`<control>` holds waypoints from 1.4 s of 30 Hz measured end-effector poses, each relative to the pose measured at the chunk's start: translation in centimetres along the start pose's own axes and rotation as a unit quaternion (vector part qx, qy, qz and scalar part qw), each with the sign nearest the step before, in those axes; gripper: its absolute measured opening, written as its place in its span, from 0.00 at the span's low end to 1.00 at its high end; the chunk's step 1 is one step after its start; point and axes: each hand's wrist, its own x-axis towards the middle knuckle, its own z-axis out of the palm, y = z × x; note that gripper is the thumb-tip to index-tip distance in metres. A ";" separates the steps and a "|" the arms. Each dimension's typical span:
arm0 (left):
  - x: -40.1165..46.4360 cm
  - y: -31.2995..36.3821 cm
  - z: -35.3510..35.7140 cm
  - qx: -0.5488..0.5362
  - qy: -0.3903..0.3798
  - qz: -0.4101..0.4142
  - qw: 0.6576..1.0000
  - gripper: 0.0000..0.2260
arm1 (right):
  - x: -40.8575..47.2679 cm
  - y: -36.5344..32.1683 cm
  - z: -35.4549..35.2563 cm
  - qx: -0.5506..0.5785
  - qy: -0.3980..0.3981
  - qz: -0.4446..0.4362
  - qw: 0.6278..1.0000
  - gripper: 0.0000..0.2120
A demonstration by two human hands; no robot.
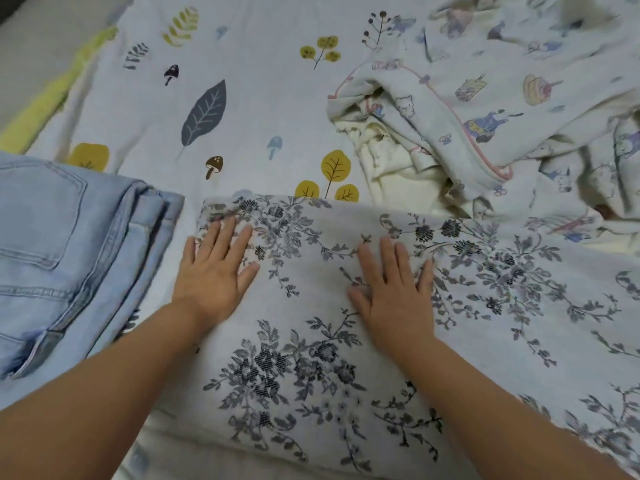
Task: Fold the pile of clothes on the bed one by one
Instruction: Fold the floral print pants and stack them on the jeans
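Both hands, left hand (214, 271) and right hand (394, 289), press flat with fingers spread wide on the flowery cloth (311, 358). Folded jeans (69, 254) lie left of the fingers; the pile (485, 116), maybe pajamas, sits beyond them on the bed (259, 98).

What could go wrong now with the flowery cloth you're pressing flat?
The flowery cloth lies close beside the folded jeans, so smoothing leftward with the left hand might nudge that stack. Its right part runs up to the unfolded cartoon-print pile and could get tangled with it. The right hand may also press creases in.
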 end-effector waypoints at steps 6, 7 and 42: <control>0.2 -0.5 -0.3 0.006 -0.033 -0.003 0.999 0.28 | 0.0 -0.1 -0.4 -0.010 -0.057 0.015 0.998 0.34; -0.5 -0.4 -0.4 -0.006 -0.010 -0.006 1.000 0.29 | -0.8 -0.7 -0.8 0.001 -0.018 0.021 1.000 0.35; -10.4 18.7 -17.8 -0.448 -0.089 -0.016 0.889 0.25 | -13.0 9.0 -10.7 0.211 -0.070 0.097 0.970 0.19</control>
